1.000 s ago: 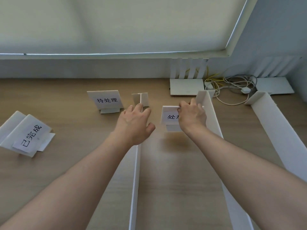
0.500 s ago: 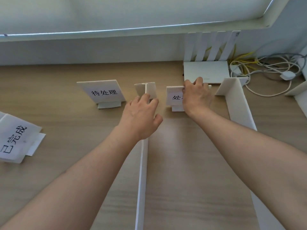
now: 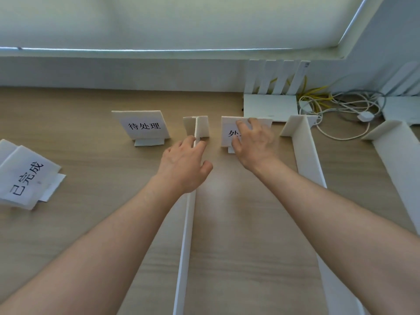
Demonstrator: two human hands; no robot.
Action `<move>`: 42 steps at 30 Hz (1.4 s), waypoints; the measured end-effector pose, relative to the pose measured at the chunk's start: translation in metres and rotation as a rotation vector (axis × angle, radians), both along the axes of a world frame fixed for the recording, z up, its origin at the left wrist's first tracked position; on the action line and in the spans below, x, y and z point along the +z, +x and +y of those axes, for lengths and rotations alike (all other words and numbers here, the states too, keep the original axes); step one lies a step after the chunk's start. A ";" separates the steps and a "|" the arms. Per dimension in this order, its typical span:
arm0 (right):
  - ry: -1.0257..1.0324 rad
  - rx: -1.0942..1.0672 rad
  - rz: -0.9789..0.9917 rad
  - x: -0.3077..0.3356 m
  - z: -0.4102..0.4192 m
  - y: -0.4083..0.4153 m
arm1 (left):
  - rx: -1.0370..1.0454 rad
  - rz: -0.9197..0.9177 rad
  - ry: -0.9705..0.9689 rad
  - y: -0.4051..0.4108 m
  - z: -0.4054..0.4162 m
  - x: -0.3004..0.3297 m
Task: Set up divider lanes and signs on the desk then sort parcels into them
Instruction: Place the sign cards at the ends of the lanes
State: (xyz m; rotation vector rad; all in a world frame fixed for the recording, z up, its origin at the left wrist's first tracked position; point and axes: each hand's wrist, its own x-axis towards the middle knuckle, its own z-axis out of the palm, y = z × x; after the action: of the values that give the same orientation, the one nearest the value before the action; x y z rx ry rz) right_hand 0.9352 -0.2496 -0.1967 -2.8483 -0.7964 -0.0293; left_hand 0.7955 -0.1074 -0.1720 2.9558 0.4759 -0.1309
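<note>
A small standing sign [image 3: 246,133] is being pinched by the right hand [image 3: 254,144] just right of the centre divider [image 3: 189,214], whose top edge is being gripped by the left hand [image 3: 185,165]. If released carelessly, the light sign is likely being risked to tipping or skewing.

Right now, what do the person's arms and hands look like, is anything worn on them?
Both arms are bare from the bottom edge of the picture up to the fingers: no sleeves in view. The left hand and the right hand carry no gloves, and no watch, bracelet or ring shows on the wrists or visible fingers. No markings can be made out.
</note>
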 end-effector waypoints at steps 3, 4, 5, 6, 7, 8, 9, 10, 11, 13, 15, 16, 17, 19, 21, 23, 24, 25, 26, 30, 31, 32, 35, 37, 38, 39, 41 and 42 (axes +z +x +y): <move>0.022 0.068 0.072 0.022 -0.012 -0.043 | 0.052 -0.001 -0.003 -0.031 -0.012 0.017; 0.019 0.088 0.093 0.029 -0.017 -0.059 | 0.069 0.002 -0.006 -0.044 -0.016 0.022; 0.013 0.106 0.110 0.037 -0.021 -0.076 | 0.083 0.010 -0.010 -0.058 -0.021 0.027; 0.003 0.122 0.123 0.044 -0.026 -0.093 | 0.093 0.020 -0.012 -0.073 -0.027 0.031; -0.009 0.138 0.136 0.051 -0.031 -0.109 | 0.100 0.031 -0.012 -0.088 -0.032 0.035; -0.022 0.157 0.144 0.059 -0.036 -0.125 | 0.110 0.041 -0.010 -0.104 -0.037 0.039; -0.036 0.180 0.147 0.064 -0.040 -0.140 | 0.122 0.046 -0.007 -0.120 -0.041 0.044; -0.049 0.202 0.146 0.070 -0.044 -0.155 | 0.136 0.046 -0.002 -0.137 -0.044 0.049; -0.057 0.219 0.143 0.074 -0.047 -0.169 | 0.150 0.041 0.006 -0.154 -0.048 0.055; -0.063 0.253 0.136 0.083 -0.051 -0.198 | 0.179 0.031 0.020 -0.189 -0.053 0.067; -0.065 0.284 0.130 0.093 -0.051 -0.226 | 0.209 0.024 0.024 -0.223 -0.055 0.078; -0.068 0.301 0.124 0.098 -0.050 -0.241 | 0.224 0.020 0.024 -0.239 -0.055 0.084; -0.071 0.319 0.119 0.102 -0.048 -0.255 | 0.242 0.013 0.024 -0.255 -0.054 0.089; -0.073 0.350 0.114 0.112 -0.041 -0.282 | 0.277 -0.012 0.020 -0.286 -0.049 0.098; -0.065 0.382 0.094 0.122 -0.030 -0.309 | 0.309 -0.040 0.021 -0.317 -0.041 0.106; -0.068 0.405 0.074 0.132 -0.015 -0.336 | 0.336 -0.064 0.022 -0.348 -0.029 0.113; -0.071 0.416 0.067 0.136 -0.007 -0.351 | 0.348 -0.074 0.027 -0.364 -0.022 0.116; -0.073 0.428 0.058 0.139 0.003 -0.364 | 0.359 -0.084 0.036 -0.379 -0.013 0.119; -0.074 0.439 0.054 0.141 0.013 -0.378 | 0.374 -0.091 0.043 -0.395 -0.004 0.121; -0.068 0.468 0.041 0.145 0.063 -0.434 | 0.406 -0.094 0.057 -0.455 0.043 0.127; -0.066 0.468 0.034 0.145 0.077 -0.448 | 0.402 -0.092 0.064 -0.469 0.058 0.126; -0.064 0.465 0.034 0.146 0.091 -0.462 | 0.398 -0.083 0.067 -0.483 0.072 0.127; -0.043 0.436 0.044 0.144 0.131 -0.501 | 0.378 -0.056 0.083 -0.522 0.120 0.128; -0.031 0.415 0.060 0.140 0.156 -0.524 | 0.358 -0.050 0.078 -0.543 0.149 0.129; -0.030 0.405 0.065 0.137 0.167 -0.533 | 0.346 -0.052 0.079 -0.550 0.163 0.129; -0.033 0.396 0.072 0.134 0.177 -0.540 | 0.334 -0.056 0.086 -0.556 0.175 0.128; -0.046 0.383 0.081 0.129 0.196 -0.550 | 0.317 -0.061 0.088 -0.563 0.197 0.124; -0.058 0.378 0.083 0.127 0.206 -0.552 | 0.312 -0.061 0.085 -0.565 0.207 0.121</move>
State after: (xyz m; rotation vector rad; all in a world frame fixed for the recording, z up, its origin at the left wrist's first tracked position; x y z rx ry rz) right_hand 0.3832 -0.0440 -0.0694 -2.6793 -1.3184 0.1637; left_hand 0.2309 0.0994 -0.0512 2.9090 0.9449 0.0144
